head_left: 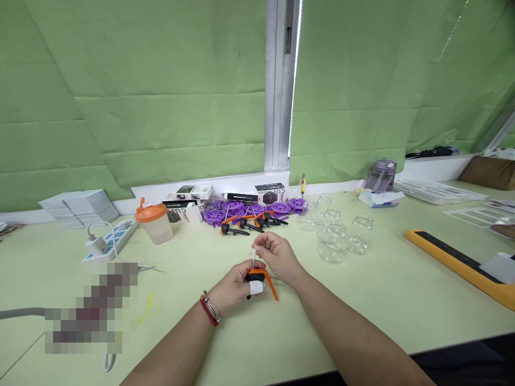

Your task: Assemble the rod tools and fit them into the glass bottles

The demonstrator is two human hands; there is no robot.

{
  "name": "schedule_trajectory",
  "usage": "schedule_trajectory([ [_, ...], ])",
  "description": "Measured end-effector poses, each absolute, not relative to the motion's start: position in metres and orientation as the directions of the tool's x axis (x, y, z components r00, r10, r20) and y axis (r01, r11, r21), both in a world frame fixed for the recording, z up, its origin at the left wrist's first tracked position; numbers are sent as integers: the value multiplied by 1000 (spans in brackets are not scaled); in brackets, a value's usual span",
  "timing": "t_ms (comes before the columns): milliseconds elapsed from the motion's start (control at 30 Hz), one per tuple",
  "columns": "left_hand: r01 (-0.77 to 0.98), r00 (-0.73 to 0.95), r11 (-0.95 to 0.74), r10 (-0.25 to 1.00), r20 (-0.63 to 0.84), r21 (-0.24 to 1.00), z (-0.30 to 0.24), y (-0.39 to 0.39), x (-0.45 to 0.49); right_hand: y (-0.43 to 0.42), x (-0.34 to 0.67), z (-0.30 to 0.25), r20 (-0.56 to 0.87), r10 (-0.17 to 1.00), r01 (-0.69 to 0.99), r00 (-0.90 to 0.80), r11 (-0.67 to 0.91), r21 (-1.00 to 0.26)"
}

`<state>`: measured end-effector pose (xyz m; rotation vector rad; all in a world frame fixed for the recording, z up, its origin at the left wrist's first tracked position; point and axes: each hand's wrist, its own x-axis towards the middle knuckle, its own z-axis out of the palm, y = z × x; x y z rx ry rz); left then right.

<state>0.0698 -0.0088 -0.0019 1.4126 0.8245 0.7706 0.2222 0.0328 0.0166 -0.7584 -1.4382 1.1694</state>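
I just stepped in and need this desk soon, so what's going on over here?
A person is working at a pale green table with both bare hands. The left hand grips an orange and black trigger piece. The right hand pinches a thin pale tube that stands up out of it. Farther back, more trigger pieces lie by a cluster of purple discs, with clear glass jars to their right.
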Motion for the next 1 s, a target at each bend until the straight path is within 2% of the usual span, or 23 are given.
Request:
schedule_trajectory([
  [200,4,512,52,858,-47,999,-1,-11,73,31,223,13,406,887,-16,-220,413,-911],
  [467,-35,482,14,876,4,999,-1,-10,72,31,223,14,373,902,-105,-220,358,-928],
  [733,-71,447,-1,894,33,997,-3,-9,72,29,220,12,447,883,11,-145,453,-891],
  [867,-57,432,-43,900,64,997,-1,-7,69,23,218,11,512,836,93,-197,536,-839],
  [1000,-31,430,-61,900,68,998,-1,-7,69,17,216,12,510,805,204,-304,578,-790],
])
